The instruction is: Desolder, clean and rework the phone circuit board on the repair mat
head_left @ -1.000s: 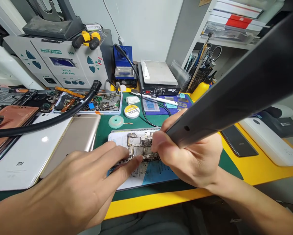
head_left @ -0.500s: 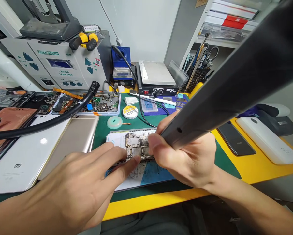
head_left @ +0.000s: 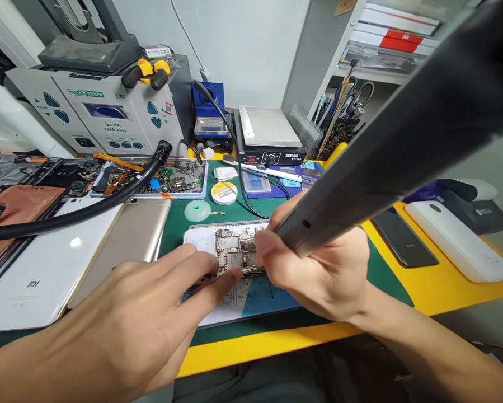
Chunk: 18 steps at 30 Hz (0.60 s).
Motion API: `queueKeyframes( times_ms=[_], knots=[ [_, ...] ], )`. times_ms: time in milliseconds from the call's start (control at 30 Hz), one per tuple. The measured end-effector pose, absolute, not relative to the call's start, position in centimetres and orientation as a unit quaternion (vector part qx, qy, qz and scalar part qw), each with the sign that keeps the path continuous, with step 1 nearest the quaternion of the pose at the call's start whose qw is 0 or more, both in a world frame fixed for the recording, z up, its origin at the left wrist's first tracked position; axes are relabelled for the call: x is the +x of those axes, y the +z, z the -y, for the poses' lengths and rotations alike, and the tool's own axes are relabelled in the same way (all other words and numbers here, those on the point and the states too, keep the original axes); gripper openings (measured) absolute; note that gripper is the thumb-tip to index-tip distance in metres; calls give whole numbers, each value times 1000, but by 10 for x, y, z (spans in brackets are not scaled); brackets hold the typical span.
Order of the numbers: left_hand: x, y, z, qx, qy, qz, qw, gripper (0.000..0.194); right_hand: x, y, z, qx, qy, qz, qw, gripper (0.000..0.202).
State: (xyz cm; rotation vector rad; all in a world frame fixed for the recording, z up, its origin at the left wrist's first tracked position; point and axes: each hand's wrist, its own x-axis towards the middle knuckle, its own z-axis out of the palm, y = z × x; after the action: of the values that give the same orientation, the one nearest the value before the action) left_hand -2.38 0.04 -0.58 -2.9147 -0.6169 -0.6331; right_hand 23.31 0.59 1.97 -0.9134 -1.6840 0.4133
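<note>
A phone circuit board [head_left: 229, 243] lies on a white and blue pad [head_left: 272, 302] on the green mat. My left hand [head_left: 150, 313] is closed at its near left edge, thumb and forefinger close together. A narrow silvery piece [head_left: 252, 271] runs along the board beside that thumb tip; what the fingers pinch is mostly hidden. My right hand [head_left: 322, 274] grips a long dark grey bar-shaped tool [head_left: 360, 162], which slants up to the top right and looms near the camera. Its working end is hidden behind the hand, over the board's right part.
Phones, one a white one [head_left: 45, 268], lie at left under a black hose [head_left: 87, 215]. Behind are a parts tray [head_left: 184, 190], a hot-air station [head_left: 108, 112] and a heating plate [head_left: 270, 129]. A round tin [head_left: 224, 193] and solder-wick spool [head_left: 197, 211] sit behind the pad.
Both hands and the dark tool keep nearly the same place over the board. The view has shifted very slightly.
</note>
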Motion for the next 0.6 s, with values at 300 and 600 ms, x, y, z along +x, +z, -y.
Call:
queueKeyframes(
  times_ms=[300, 600],
  knots=[
    [-27, -10, 0, -952, -221, 210, 34, 54, 236, 19, -9, -363, 271, 656, 603, 41],
    [-23, -8, -1, -941, -268, 207, -11, 41, 238, 20, -9, -369, 274, 669, 584, 35]
  ],
)
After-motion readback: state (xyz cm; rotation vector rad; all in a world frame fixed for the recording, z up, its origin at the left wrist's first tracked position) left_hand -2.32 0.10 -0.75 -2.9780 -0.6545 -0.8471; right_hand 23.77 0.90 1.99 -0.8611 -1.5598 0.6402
